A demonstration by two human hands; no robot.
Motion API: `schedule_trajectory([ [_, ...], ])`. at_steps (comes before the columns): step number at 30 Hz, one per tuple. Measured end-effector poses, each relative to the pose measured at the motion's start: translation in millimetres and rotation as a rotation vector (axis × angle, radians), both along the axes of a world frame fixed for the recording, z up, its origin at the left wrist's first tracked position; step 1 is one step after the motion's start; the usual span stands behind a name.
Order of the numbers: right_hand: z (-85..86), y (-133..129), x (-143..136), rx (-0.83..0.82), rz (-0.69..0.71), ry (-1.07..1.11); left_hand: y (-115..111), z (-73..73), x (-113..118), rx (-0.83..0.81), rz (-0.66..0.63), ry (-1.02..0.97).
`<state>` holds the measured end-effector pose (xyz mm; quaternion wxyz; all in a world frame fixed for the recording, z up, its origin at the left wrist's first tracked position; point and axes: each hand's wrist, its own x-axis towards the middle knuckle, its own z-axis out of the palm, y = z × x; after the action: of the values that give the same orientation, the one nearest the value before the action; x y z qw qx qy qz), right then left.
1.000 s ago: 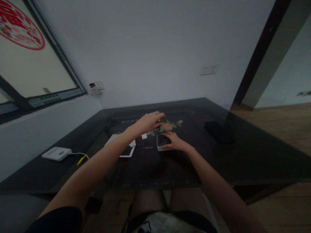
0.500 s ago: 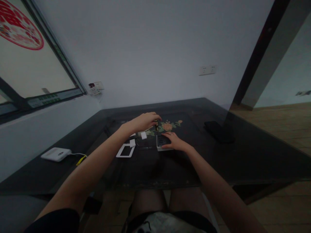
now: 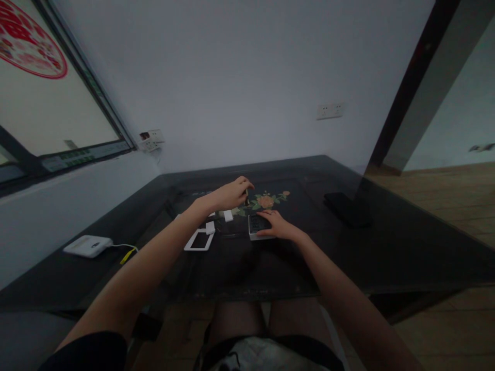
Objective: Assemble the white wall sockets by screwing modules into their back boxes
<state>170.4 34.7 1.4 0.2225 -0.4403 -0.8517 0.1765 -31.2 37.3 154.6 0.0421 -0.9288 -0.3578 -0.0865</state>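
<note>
My left hand [image 3: 234, 193] is closed around a small screwdriver [image 3: 246, 198], its dark and gold handle mostly hidden by my fingers. It hangs above the tabletop, just beyond and left of a black-faced box-shaped device [image 3: 256, 223] with white sides. My right hand [image 3: 277, 224] grips this device on the table, thumb at the near edge and fingers at the far edge. Left of it lie a white frame [image 3: 199, 240] with a dark middle, a small white piece [image 3: 210, 228] at its corner, and another white piece [image 3: 228, 216].
The dark table [image 3: 294, 273] has a painted flower in its middle. A white box-shaped device [image 3: 88, 246] with a cable and yellow tag [image 3: 127, 256] lies at the left. A flat black object [image 3: 347, 209] lies at the right. The wall [image 3: 240, 93] stands behind.
My left hand has shifted slightly left and back, and the screwdriver has tilted and moved away from the device. My right hand keeps its grip on the device.
</note>
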Motion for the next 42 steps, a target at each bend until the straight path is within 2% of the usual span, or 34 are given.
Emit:
schedule_trajectory([
  [4, -1.4, 0.6, 0.6, -0.01, -0.002, 0.007, 2.0, 9.5, -7.3, -0.118, -0.046, -0.061],
  [6, -2.0, 1.1, 1.1, -0.012, -0.006, 0.009, -0.1, 12.2, -6.7, -0.113, -0.023, -0.079],
  [11, -2.3, 1.4, 2.0, -0.003, 0.007, 0.015, -5.9, 5.3, 2.4, 0.16, 0.115, -0.008],
  [14, -1.7, 1.2, 1.3, 0.001, 0.006, 0.008, -7.0, 0.4, 7.7, 0.219, 0.139, -0.004],
  [17, -1.6, 1.6, 0.1, 0.001, -0.003, -0.002, -7.7, 2.1, 10.1, 0.147, 0.108, -0.043],
  [22, -4.2, 3.0, 0.0, 0.002, -0.002, 0.011, -11.0, 16.6, 2.6, -0.09, 0.009, -0.046],
  [26, -6.1, 2.9, 0.7, 0.004, -0.002, 0.023, -11.4, 24.9, -5.7, -0.16, -0.044, -0.003],
  [28, -5.9, 2.7, 0.8, 0.008, -0.006, 0.021, -9.6, 23.5, -5.5, -0.128, -0.036, -0.016],
  [35, -4.0, 3.3, 0.6, 0.019, -0.001, -0.012, -4.9, 3.5, 5.7, 0.203, 0.118, -0.034],
  [38, -3.0, 2.8, 0.5, 0.017, -0.007, -0.012, -7.2, 1.6, 6.1, 0.218, 0.078, -0.047],
  [42, -0.6, 0.9, 0.3, -0.007, -0.008, -0.013, -8.2, 5.7, 3.1, 0.136, 0.02, -0.077],
])
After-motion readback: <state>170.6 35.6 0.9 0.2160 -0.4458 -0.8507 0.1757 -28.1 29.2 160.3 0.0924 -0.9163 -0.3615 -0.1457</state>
